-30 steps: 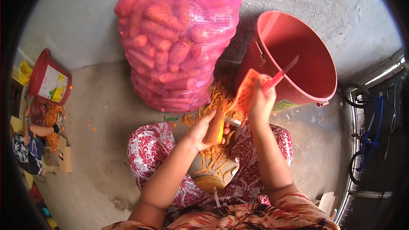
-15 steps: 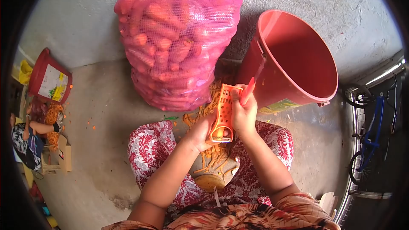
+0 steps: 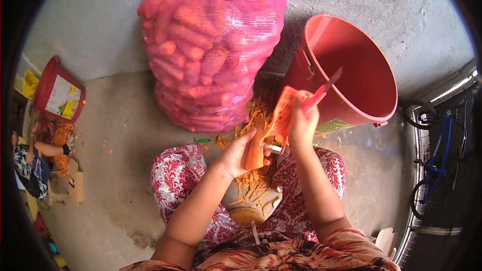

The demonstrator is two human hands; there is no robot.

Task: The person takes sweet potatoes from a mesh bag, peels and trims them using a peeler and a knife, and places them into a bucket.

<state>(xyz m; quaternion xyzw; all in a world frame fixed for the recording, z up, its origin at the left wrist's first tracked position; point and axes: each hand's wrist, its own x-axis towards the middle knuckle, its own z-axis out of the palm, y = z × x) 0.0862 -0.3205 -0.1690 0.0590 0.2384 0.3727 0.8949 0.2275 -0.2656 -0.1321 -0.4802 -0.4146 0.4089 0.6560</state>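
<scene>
My left hand (image 3: 233,156) is closed around a carrot (image 3: 255,151), which stands nearly upright between my knees. In my right hand (image 3: 303,126) is an orange plastic peeler (image 3: 281,113) with grater holes, tilted beside the carrot. The same hand also grips a knife with a red handle (image 3: 316,98), its blade pointing up and right in front of the bucket. Whether the peeler's blade end touches the carrot I cannot tell. Below both hands, carrot peelings (image 3: 253,183) lie in a heap on the floor.
A pink mesh sack (image 3: 211,55) full of carrots stands ahead against the wall. To its right leans a large red bucket (image 3: 293,78). At far left are another person (image 3: 35,163), a smaller red bucket (image 3: 59,90) and a cardboard box (image 3: 75,180). A blue bicycle (image 3: 439,160) stands far right.
The peeler has tilted and moved up and right with my right hand, away from my left. The carrot now shows plainly in my left hand. The knife blade now shows.
</scene>
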